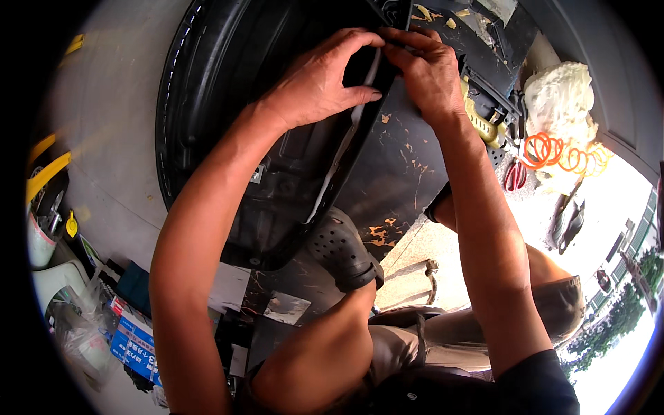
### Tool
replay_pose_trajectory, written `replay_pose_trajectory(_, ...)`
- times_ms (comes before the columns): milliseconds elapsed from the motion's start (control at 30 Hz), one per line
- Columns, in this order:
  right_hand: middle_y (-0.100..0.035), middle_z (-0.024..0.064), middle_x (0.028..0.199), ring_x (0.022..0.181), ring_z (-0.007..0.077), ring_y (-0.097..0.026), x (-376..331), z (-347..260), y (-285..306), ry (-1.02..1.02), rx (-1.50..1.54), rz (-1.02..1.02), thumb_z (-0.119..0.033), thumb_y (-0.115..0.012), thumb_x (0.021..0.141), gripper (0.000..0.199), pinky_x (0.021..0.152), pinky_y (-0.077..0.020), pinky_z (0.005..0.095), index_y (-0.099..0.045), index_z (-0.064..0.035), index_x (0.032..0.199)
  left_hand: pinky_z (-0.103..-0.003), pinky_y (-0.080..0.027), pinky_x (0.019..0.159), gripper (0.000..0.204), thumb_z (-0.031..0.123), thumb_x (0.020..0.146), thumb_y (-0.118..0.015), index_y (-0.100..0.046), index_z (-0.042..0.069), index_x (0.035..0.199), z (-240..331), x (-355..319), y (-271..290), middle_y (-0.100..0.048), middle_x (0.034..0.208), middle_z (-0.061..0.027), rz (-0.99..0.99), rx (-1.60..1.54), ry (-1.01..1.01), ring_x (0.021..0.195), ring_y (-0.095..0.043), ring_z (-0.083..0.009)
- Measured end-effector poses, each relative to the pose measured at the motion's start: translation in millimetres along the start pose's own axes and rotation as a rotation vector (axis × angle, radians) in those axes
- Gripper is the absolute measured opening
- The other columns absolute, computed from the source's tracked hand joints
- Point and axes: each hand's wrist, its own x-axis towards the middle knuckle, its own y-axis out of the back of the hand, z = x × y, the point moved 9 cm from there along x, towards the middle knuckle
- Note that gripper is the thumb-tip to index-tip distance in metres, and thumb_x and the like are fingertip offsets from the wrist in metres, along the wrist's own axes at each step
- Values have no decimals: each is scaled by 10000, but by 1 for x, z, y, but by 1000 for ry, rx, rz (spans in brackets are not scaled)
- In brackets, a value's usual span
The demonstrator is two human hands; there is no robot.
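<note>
A black moulded seat base [257,43] lies ribbed side up, with a dashed line of small bright marks along its left rim. Down the inside of its right edge runs a narrow grey strip [335,169]. My left hand [304,83] reaches over this edge, thumb and fingers spread apart. Its fingertips touch the strip's upper end, and the thumb lies across the strip lower down. At the same rim, my right hand [425,66] has thumb and fingers drawn together against the left fingertips. What the right fingers pinch is hidden.
Under the base is a dark, scuffed work surface [408,149]. Right of it are a yellowish power tool [482,123], red-handled scissors [515,176], an orange coiled hose [546,151] and a pale foam-like lump [561,97]. My dark clog [339,249] touches the base's lower edge. A blue box [135,346] sits lower left.
</note>
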Motion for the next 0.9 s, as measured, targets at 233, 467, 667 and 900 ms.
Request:
replay_pose_trajectory(233, -621, 204, 1210, 1082, 318, -648, -7, -20, -9, 33, -126, -102, -175, -638, 858, 401, 967, -501, 383, -698, -94, 1246, -408, -371, 1176, 820, 158, 806, -823, -411, 139, 1514, -3, -15, -1, -436, 1535, -122, -8, -16, 58, 1425, -418, -311)
replay_pose_trajectory(467, -651, 191, 1170, 1052, 316, -676, -16, -17, -6, 58, -193, -91, -116, -617, 837, 499, 949, -520, 381, -628, -77, 1334, -411, -374, 1176, 803, 221, 824, -798, -410, 118, 1519, -8, -11, -9, -397, 1553, -153, -40, 121, -18, 1426, -408, -326)
replay_pose_trajectory(667, -667, 166, 1203, 991, 204, -677, -23, -18, -5, 70, -118, 47, -68, -609, 853, 660, 884, -532, 321, -438, -69, 1490, -412, -388, 1166, 826, 211, 742, -803, -458, 191, 1491, -8, 0, -10, -381, 1560, -156, -65, 257, -42, 1411, -423, -339)
replay_pose_trajectory(900, -671, 181, 1199, 1025, 207, -668, -19, 3, -6, -74, 174, 80, -33, -592, 807, 732, 883, -532, 301, -358, 9, 1499, -428, -444, 1110, 672, 199, 824, -734, -499, 230, 1453, -13, 10, -11, -433, 1520, -135, -29, 355, -74, 1353, -481, -344)
